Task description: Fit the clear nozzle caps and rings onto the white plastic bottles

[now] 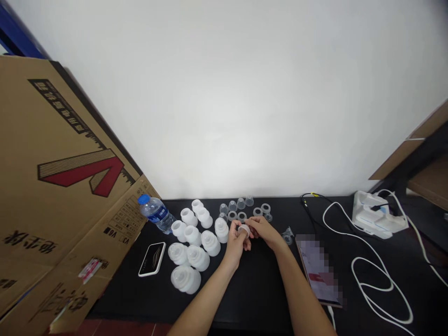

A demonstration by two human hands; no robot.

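Left hand (235, 237) curled closed on translucent ring (247, 228); right hand (263, 229) bent at its right side, hold unclear; loose rings (241, 220) just beyond both

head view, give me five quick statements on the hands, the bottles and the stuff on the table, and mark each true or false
1. The left hand holds a translucent ring, with the right hand close by it. True.
2. All the white baby bottles have tops on. False: several are open-mouthed.
3. A white-edged phone-like device lies left of the white baby bottles. True.
4. The blue-capped water bottle is right of the right hand. False: it is far to the left, near the cardboard box.
5. The clear dome caps lie at the near edge of the black table. False: they are beyond the hands, toward the wall.
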